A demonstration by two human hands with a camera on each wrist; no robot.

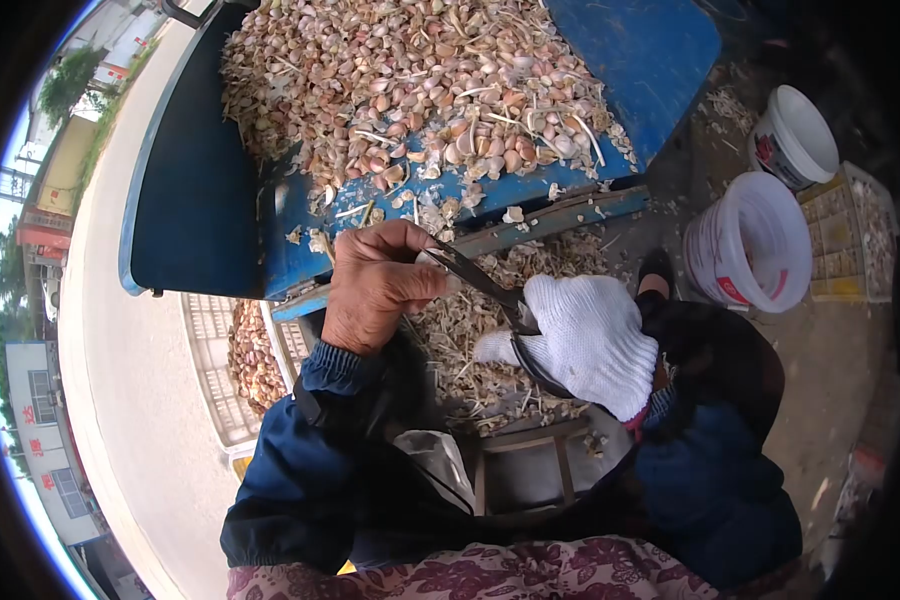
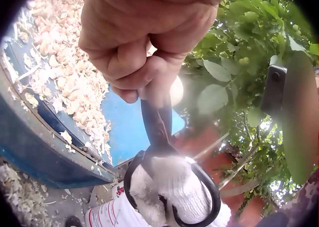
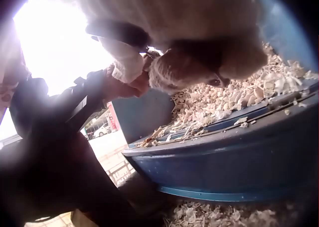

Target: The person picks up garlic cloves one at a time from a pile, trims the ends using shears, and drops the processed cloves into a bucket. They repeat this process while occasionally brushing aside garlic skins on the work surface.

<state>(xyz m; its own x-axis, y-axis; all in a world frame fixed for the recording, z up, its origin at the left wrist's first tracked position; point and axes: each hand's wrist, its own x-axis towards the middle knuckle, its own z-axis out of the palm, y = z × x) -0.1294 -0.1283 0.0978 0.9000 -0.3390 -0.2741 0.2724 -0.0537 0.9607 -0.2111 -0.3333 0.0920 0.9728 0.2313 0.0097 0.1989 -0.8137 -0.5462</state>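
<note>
My bare left hand [image 1: 375,285] pinches a pale garlic clove [image 2: 176,91] between thumb and fingers, just in front of the blue trough's near edge. Most of that clove is hidden by the fingers. In a white knitted glove, my right hand [image 1: 598,345] grips black-handled scissors [image 2: 158,130], its fingers through the handle loops. The dark blades point at the left fingertips and meet the clove there. Beyond both hands, a heap of garlic cloves [image 1: 420,90] with bits of stem and skin covers the blue trough [image 1: 185,200].
Below the hands lies a pile of dry skins and stem trimmings [image 1: 470,370]. A pale crate [image 1: 210,370] with cloves stands at left. Two white buckets [image 1: 705,250] and a yellowish crate [image 1: 830,235] are at right. A wooden stool [image 1: 530,435] sits close to the body.
</note>
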